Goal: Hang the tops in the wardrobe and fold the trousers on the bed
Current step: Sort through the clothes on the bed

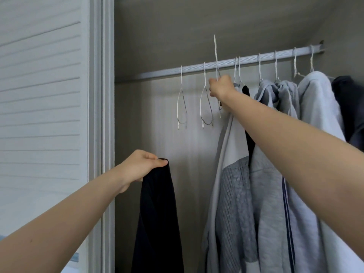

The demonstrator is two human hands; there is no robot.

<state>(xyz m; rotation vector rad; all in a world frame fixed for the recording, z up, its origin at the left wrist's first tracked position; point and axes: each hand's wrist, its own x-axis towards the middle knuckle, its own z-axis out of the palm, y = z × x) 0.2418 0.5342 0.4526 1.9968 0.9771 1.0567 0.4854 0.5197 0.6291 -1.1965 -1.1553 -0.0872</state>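
My left hand (pixel 140 166) grips the top edge of a black garment (pixel 157 219) that hangs straight down at the lower middle. My right hand (pixel 220 86) reaches up into the wardrobe and holds a white wire hanger (pixel 216 54) by its neck. That hanger's hook stands above the grey rail (pixel 197 67), lifted off it. Just right of this hand hang a light grey top (pixel 232 194) and a black piece (pixel 247 119), partly behind my forearm.
Two empty white hangers (pixel 182 103) (pixel 205 105) hang on the rail left of my right hand. Several grey and white tops (pixel 315 115) and a dark one (pixel 350 107) fill the right end. A white slatted door (pixel 39 95) stands on the left.
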